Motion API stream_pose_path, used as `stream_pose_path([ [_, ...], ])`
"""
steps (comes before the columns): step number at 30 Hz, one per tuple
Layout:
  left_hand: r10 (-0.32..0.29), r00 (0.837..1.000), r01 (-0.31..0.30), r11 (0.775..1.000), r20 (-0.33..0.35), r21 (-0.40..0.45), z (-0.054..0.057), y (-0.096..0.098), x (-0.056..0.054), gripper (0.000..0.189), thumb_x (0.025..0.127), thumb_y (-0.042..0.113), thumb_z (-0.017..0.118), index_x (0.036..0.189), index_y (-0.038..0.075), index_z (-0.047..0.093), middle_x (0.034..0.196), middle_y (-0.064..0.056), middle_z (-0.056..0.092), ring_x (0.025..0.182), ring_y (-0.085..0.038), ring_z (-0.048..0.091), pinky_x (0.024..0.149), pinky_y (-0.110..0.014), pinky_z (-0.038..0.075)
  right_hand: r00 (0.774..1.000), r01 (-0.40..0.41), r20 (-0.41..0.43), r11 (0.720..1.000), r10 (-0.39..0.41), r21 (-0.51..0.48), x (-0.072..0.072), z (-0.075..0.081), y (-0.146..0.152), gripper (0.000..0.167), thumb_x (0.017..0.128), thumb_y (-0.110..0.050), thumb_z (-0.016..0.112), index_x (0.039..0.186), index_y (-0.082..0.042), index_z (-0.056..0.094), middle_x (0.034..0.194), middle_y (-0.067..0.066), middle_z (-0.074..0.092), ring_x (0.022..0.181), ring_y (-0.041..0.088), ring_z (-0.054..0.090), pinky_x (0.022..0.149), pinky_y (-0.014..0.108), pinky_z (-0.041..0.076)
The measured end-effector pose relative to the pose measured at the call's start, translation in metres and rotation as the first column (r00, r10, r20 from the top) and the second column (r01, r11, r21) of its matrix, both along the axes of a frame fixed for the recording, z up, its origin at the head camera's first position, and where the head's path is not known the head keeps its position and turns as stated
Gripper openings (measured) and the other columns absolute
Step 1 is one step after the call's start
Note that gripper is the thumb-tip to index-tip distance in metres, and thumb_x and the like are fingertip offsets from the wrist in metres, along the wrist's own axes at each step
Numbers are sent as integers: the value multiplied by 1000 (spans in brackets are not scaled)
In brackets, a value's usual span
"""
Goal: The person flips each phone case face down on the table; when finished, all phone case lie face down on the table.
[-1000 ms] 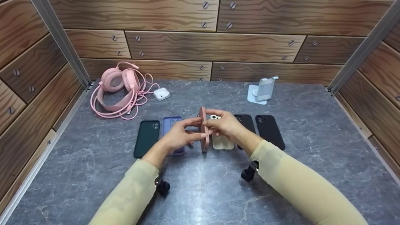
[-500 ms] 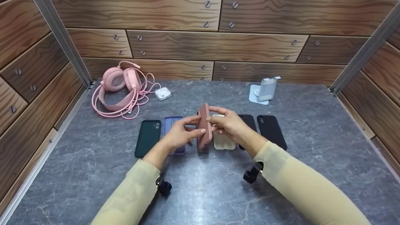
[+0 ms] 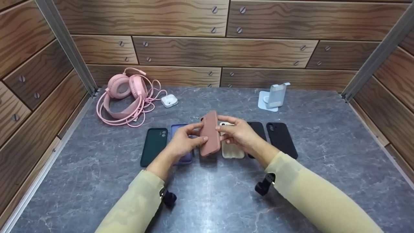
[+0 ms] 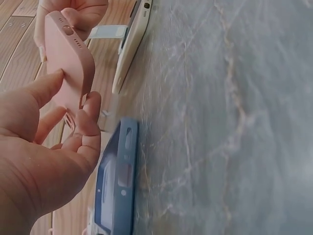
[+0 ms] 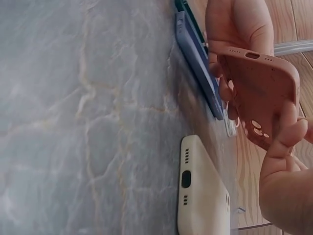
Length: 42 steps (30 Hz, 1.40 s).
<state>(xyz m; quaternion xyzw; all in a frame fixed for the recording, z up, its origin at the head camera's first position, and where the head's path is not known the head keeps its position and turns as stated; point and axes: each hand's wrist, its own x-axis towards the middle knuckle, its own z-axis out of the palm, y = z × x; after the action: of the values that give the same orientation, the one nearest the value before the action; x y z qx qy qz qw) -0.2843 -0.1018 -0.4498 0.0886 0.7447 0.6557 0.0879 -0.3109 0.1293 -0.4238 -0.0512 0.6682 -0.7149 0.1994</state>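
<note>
Centrally, a pink case (image 3: 211, 137) is pinched at opposite sides by the left hand (image 3: 181, 142) and right hand (image 3: 242, 134), above the bench (image 3: 207, 197), between blue case (image 4: 125, 181) and cream case (image 3: 233, 152); thereby, presumably, both faces are left exposed.

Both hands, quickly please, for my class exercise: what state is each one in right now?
Left hand: holding the pink phone case by one side.
Right hand: holding the opposite side of the pink phone case.
</note>
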Motion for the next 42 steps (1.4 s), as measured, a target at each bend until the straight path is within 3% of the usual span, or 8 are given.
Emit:
stream_pose_path([
  [15,66,997,-68,995,-30,-78,-3,-6,-4,64,92,4,82,151,1,57,121,-19,70,98,-26,71,82,-32,60,995,13,-99,991,0,133,0,-11,2,59,99,-3,69,155,3,49,93,9,78,66,15,72,61,28,60],
  [23,66,997,-70,990,-33,-122,-4,-7,-3,66,91,6,83,151,-1,56,121,-17,68,102,-28,71,82,-33,60,991,18,-135,987,5,163,1,-15,2,60,98,0,71,153,7,50,97,13,78,68,15,71,62,26,59],
  [32,51,996,-61,987,-68,-149,-9,-7,-2,64,90,4,83,148,-4,57,115,-16,71,95,-24,70,77,-31,60,981,60,-192,966,-11,252,-1,-24,1,55,95,1,74,147,7,58,93,6,77,73,11,69,64,23,55],
  [42,66,994,-79,986,-90,-150,-15,-9,-4,65,89,2,83,149,-4,57,113,-16,70,90,-21,68,72,-27,57,968,67,-250,953,9,295,-3,-28,-3,51,95,3,75,144,7,61,94,9,76,73,12,68,62,22,54],
])
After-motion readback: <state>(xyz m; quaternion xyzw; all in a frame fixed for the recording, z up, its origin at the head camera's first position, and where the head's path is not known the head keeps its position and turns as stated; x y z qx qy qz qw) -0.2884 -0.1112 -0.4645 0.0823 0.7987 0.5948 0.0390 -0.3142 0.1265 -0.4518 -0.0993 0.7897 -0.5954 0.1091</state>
